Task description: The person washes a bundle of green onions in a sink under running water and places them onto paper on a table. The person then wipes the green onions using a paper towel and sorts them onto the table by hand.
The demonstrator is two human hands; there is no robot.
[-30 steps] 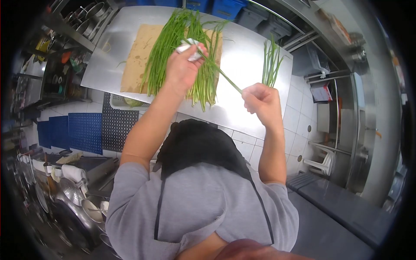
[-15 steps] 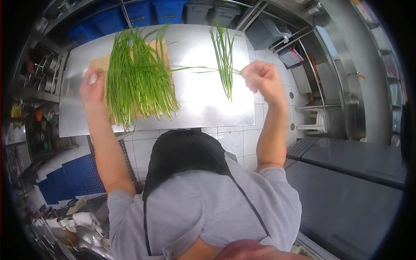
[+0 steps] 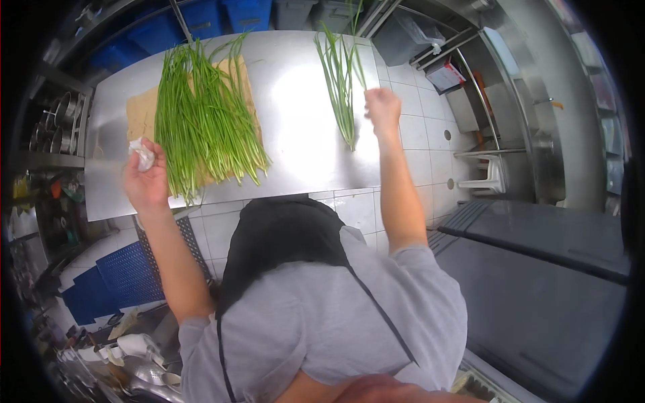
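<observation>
A large heap of long green chives [image 3: 208, 124] lies on brown paper [image 3: 140, 111] on the left half of the metal table. My left hand [image 3: 149, 188] is at the heap's left edge, fingers curled around a crumpled white tissue [image 3: 142, 154]. Toward the table's right edge lies a small bunch of chives [image 3: 339, 94], fanned out at its far end. Just right of that bunch, my right hand [image 3: 383, 113] is closed on a thin chive stalk [image 3: 359, 70], which points away from me. The right fingertips are partly blurred.
The steel table [image 3: 292, 148] is brightly lit. Blue bins [image 3: 246, 15] and grey bins [image 3: 294, 13] stand beyond its far edge. A white stool [image 3: 485, 176] is to the right, with large dark grey lids [image 3: 531, 316] nearer me. Pots [image 3: 66, 107] sit on shelving at left.
The stalk stretched sideways between my hands now points away from me, held by my right hand alone. My left hand has turned and lowered, showing the tissue.
</observation>
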